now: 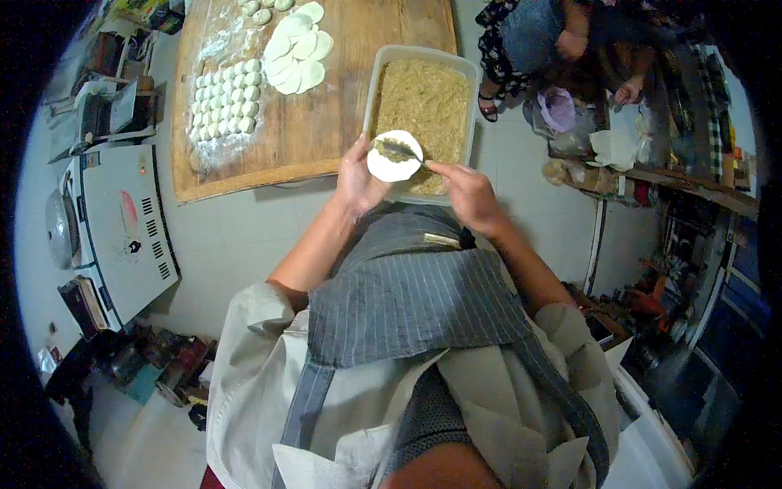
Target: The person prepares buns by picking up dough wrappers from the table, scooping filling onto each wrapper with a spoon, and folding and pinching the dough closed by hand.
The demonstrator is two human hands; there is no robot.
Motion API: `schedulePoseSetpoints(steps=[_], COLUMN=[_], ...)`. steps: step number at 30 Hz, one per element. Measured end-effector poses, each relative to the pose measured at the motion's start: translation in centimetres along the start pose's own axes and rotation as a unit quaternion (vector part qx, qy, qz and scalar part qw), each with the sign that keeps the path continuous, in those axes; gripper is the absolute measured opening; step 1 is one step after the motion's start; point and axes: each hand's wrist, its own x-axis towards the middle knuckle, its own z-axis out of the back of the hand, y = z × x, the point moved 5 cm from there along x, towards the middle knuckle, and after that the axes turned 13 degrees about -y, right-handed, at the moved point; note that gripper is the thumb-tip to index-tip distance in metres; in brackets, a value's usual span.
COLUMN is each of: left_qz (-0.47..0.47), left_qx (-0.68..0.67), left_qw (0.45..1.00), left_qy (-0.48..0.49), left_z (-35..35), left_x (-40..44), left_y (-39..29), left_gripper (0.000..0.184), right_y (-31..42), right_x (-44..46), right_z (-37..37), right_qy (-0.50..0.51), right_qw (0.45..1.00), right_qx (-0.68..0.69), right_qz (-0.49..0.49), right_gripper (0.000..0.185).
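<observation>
My left hand (358, 181) holds a round white dough wrapper (393, 169) near the table's front edge. A dab of brownish-green filling (384, 147) lies on the wrapper. In my right hand (471, 194) is the handle of a spoon (401, 150), its bowl pressed to the filling. Just beyond both hands, a clear plastic tub (475, 98) holds a broad mass of the same filling. Flat wrappers (298, 50) overlap in a pile to the left of the tub. Rows of small dough pieces (226, 99) sit on floured wood farther left.
The wooden table (342, 98) carries the tub and dough. More dough lumps (262, 15) lie at its far edge. A white cabinet (122, 228) stands at left. Another person's hand (629, 90) is at right, by a cluttered shelf with a purple bag (557, 109).
</observation>
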Motion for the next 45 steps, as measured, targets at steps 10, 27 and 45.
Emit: schedulePoseSetpoints(steps=[10, 27, 45], left_qz=[-0.014, -0.062, -0.068], left_qx=[-0.054, -0.057, -0.036], left_qw=[0.996, 0.994, 0.990], left_qy=[-0.062, -0.072, -0.117], left_z=[0.6, 5.2, 10.1], left_x=[1.1, -0.7, -0.9], left_y=[1.4, -2.3, -1.5], left_gripper=[0.030, 0.037, 0.037], right_y=[-1.2, -13.2, -7.1], right_x=[-2.0, 8.4, 3.6], right_z=[-0.9, -2.0, -2.8], right_qy=[0.081, -0.008, 0.190], right_qw=[0.970, 0.947, 0.918], right_qx=[-0.218, -0.303, -0.314], right_qz=[0.072, -0.107, -0.149], right_gripper=[0.049, 0.027, 0.034])
